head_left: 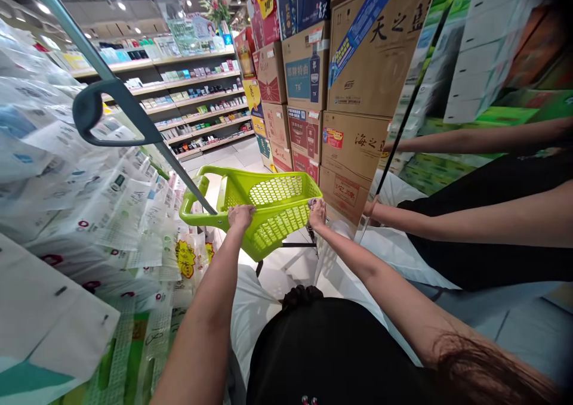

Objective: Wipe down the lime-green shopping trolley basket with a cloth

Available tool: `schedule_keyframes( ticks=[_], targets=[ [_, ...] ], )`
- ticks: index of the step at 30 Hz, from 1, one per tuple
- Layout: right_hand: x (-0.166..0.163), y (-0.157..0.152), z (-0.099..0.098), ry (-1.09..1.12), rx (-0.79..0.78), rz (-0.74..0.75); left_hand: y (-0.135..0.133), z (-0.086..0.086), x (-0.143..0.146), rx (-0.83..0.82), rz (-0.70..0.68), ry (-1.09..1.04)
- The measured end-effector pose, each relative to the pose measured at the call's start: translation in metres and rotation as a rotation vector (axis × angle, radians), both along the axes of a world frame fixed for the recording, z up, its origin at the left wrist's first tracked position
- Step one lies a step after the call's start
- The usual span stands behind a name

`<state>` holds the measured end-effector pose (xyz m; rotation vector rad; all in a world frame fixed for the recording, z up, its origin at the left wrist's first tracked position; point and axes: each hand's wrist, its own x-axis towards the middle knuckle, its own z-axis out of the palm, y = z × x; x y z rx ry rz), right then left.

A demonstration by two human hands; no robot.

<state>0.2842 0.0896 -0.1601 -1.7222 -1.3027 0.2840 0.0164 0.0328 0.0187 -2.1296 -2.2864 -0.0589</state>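
Note:
A lime-green plastic shopping basket on a wheeled frame stands in front of me, with perforated sides and nothing visible inside. On its near rim, toward the left, my left hand is closed over the edge. The near right corner is gripped by my right hand, its fingers wrapped over the rim. From the basket's left end a long grey pull handle with a loop grip slants up and leftward. Below the basket, a dark frame bar shows between my legs and the floor.
Stacked cardboard cartons rise close on the right, beside a mirror reflecting my arms. Plastic-wrapped tissue packs crowd the left side. Farther back, shelves hold many small boxes, with tiled floor before them.

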Motion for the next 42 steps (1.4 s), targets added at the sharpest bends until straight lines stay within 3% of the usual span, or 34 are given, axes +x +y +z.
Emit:
schedule_keyframes(
  ticks=[6, 12, 18, 25, 37, 40, 42],
  targets=[
    [0.003, 0.012, 0.001, 0.15, -0.012, -0.126, -0.004, 0.001, 0.003, 0.013, -0.029, 0.011],
    [0.01, 0.003, -0.008, -0.082, -0.027, 0.046, -0.002, -0.002, -0.002, 0.048, -0.032, 0.006],
    [0.027, 0.011, 0.001, -0.024, -0.109, -0.115, -0.001, -0.008, -0.006, 0.087, -0.064, 0.007],
    [-0.001, -0.008, 0.011, -0.182, -0.107, 0.15, 0.001, -0.015, -0.011, 0.129, -0.093, -0.009],
    [0.022, -0.002, 0.021, 0.097, -0.16, -0.053, -0.013, -0.016, -0.014, 0.166, -0.134, -0.007],
    [0.015, 0.0, 0.021, 0.123, -0.145, -0.101, -0.013, -0.016, -0.015, 0.176, -0.128, -0.025],
    [0.004, -0.001, 0.018, 0.092, -0.092, -0.048, -0.012, -0.016, -0.016, 0.172, -0.124, -0.034]
  ],
)
